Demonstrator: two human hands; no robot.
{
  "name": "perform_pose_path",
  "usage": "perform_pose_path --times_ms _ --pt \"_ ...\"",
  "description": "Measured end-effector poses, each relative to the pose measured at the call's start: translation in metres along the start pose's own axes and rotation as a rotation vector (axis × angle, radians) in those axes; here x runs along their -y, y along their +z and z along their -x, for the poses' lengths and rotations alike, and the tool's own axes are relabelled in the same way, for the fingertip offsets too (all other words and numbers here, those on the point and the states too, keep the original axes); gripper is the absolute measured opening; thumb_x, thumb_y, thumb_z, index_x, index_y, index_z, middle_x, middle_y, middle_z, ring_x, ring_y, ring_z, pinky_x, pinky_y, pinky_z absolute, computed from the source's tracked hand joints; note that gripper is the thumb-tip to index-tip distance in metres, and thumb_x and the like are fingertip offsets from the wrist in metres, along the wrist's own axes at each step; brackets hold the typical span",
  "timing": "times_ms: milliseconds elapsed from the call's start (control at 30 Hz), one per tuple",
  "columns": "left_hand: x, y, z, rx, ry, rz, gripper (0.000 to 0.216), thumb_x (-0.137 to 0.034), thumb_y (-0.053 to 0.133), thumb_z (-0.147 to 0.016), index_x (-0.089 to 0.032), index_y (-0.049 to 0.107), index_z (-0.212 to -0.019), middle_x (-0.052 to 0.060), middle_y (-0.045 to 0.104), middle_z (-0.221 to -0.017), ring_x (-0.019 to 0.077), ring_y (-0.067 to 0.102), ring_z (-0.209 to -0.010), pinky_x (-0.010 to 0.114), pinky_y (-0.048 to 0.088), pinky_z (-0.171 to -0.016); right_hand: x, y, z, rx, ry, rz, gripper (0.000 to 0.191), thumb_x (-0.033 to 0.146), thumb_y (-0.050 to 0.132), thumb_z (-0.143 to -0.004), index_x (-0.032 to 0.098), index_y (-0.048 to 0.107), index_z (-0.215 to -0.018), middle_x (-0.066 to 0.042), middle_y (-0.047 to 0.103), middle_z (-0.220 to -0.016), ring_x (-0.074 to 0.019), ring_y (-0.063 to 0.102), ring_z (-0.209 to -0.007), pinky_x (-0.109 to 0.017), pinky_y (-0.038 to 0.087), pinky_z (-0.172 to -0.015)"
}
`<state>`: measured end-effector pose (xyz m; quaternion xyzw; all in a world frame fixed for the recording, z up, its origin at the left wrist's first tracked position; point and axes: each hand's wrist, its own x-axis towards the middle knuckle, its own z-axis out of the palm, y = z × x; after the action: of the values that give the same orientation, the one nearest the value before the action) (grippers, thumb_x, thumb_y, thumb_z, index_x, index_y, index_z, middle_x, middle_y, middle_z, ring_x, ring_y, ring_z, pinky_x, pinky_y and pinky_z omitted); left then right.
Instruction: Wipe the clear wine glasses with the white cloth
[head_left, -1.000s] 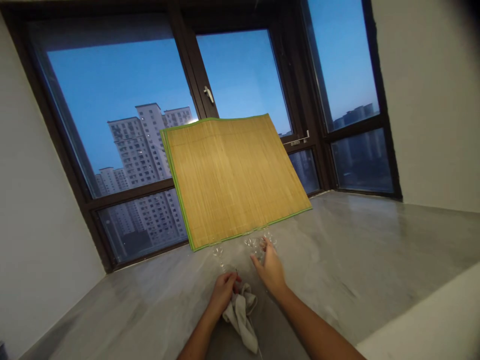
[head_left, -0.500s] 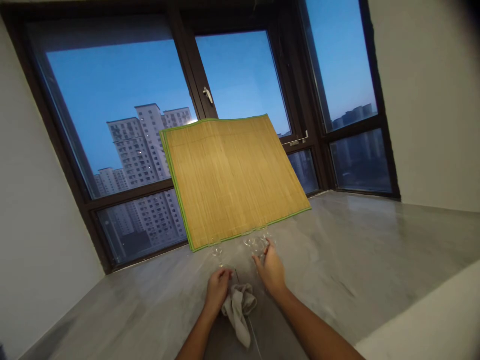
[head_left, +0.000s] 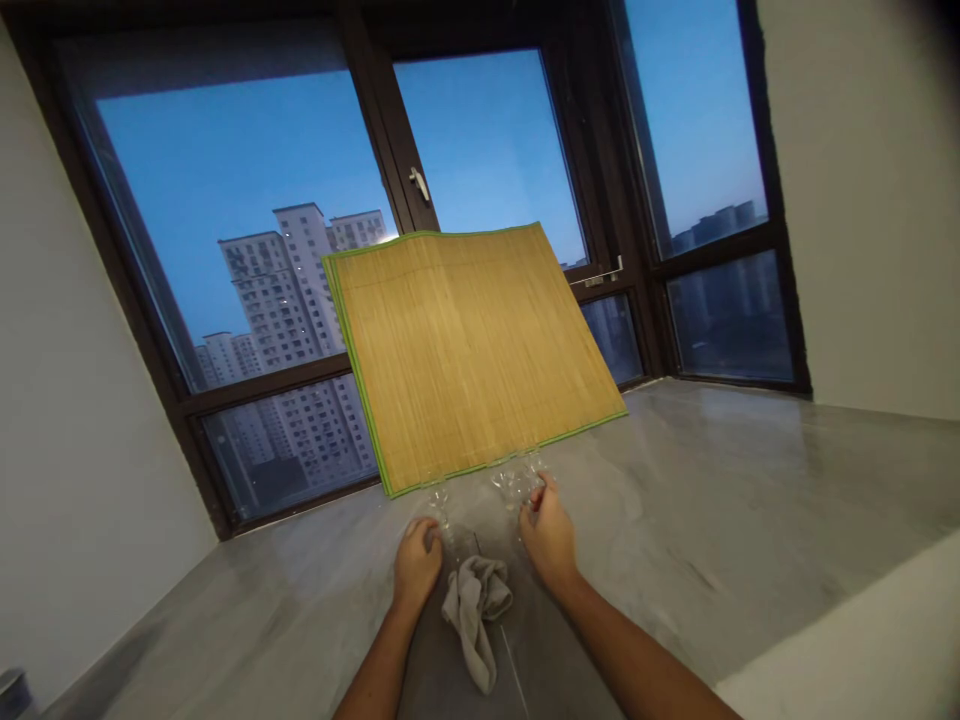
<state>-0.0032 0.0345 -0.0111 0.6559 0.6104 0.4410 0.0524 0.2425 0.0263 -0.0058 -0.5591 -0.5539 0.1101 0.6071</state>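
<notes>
Clear stemmed glasses stand on the grey marble sill (head_left: 712,500) in front of a bamboo mat (head_left: 469,350). My left hand (head_left: 416,562) is curled, with its thumb against the foot of the left glass (head_left: 438,496). My right hand (head_left: 547,530) pinches low on one of the two right glasses (head_left: 516,480). A crumpled grey cloth (head_left: 474,610) lies loose on the sill between my wrists, touched by neither hand.
The green-edged bamboo mat leans against the dark-framed window (head_left: 247,280), which shows tower blocks at dusk. White walls close the sill on the left (head_left: 75,500) and right (head_left: 870,200). A pale ledge (head_left: 862,650) crosses the near right corner.
My left hand has let go of the cloth and moved forward to the left glass's foot. My right hand has closed its fingers on a right glass. The cloth now lies free.
</notes>
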Motion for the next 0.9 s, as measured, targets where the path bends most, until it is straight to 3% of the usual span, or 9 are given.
perform_pose_path --times_ms 200,300,400,500,667,767,900 --pt "0.006 0.006 0.005 0.295 0.002 -0.371 0.046 -0.041 0.042 -0.091 -0.021 0.058 -0.128 0.01 0.056 -0.14 0.0245 0.046 -0.132 0.047 0.021 -0.115 0.003 0.002 0.004 -0.028 -0.078 -0.09 0.053 0.022 0.046 -0.081 0.014 0.042 -0.133 -0.003 0.061 -0.085 -0.0209 0.061 -0.074 -0.031 0.046 -0.067" --pt "0.004 0.006 0.008 0.323 0.003 -0.413 0.046 -0.042 0.039 -0.093 -0.023 0.057 -0.13 0.009 0.056 -0.141 0.0254 0.046 -0.133 0.051 0.016 -0.116 0.008 0.003 0.01 0.04 -0.161 -0.19 0.053 0.023 0.049 -0.082 0.016 0.041 -0.134 0.0 0.058 -0.082 -0.0185 0.059 -0.071 -0.03 0.046 -0.066" --pt "-0.001 0.004 0.009 0.315 0.027 -0.455 0.046 -0.041 0.041 -0.092 -0.026 0.056 -0.132 0.008 0.058 -0.138 0.0262 0.045 -0.132 0.052 0.014 -0.115 0.015 0.002 0.018 0.223 -0.287 -0.255 0.057 0.024 0.054 -0.081 0.016 0.039 -0.135 0.0 0.057 -0.083 -0.0175 0.058 -0.074 -0.03 0.047 -0.072" --pt "-0.008 0.001 0.01 0.304 0.079 -0.543 0.044 -0.042 0.039 -0.093 -0.029 0.058 -0.13 0.008 0.061 -0.132 0.0268 0.047 -0.127 0.051 0.017 -0.113 0.021 -0.001 0.026 0.493 -0.413 -0.278 0.07 0.032 0.065 -0.077 0.018 0.037 -0.14 -0.004 0.062 -0.098 -0.0203 0.06 -0.091 -0.033 0.047 -0.086" --pt "-0.014 0.0 0.011 0.269 0.119 -0.601 0.038 -0.04 0.039 -0.094 -0.027 0.069 -0.112 0.01 0.066 -0.114 0.0257 0.054 -0.113 0.046 0.026 -0.106 0.026 -0.003 0.034 0.863 -0.531 -0.129 0.098 0.049 0.081 -0.058 0.022 0.041 -0.143 -0.01 0.061 -0.118 -0.0292 0.059 -0.105 -0.04 0.045 -0.094" --pt "-0.01 0.001 0.01 0.254 0.094 -0.562 0.036 -0.037 0.042 -0.092 -0.023 0.071 -0.109 0.011 0.066 -0.113 0.025 0.055 -0.111 0.043 0.03 -0.104 0.025 -0.001 0.036 0.893 -0.509 0.001 0.095 0.043 0.081 -0.057 0.023 0.043 -0.142 -0.01 0.061 -0.118 -0.0302 0.059 -0.105 -0.04 0.044 -0.094" --pt "-0.002 0.004 0.01 0.289 0.079 -0.441 0.042 -0.034 0.044 -0.091 -0.025 0.06 -0.129 0.013 0.054 -0.14 0.0271 0.045 -0.131 0.049 0.022 -0.112 0.018 0.004 0.034 0.79 -0.422 0.098 0.082 0.022 0.064 -0.07 0.019 0.036 -0.147 -0.013 0.059 -0.123 -0.0264 0.058 -0.107 -0.036 0.042 -0.096"
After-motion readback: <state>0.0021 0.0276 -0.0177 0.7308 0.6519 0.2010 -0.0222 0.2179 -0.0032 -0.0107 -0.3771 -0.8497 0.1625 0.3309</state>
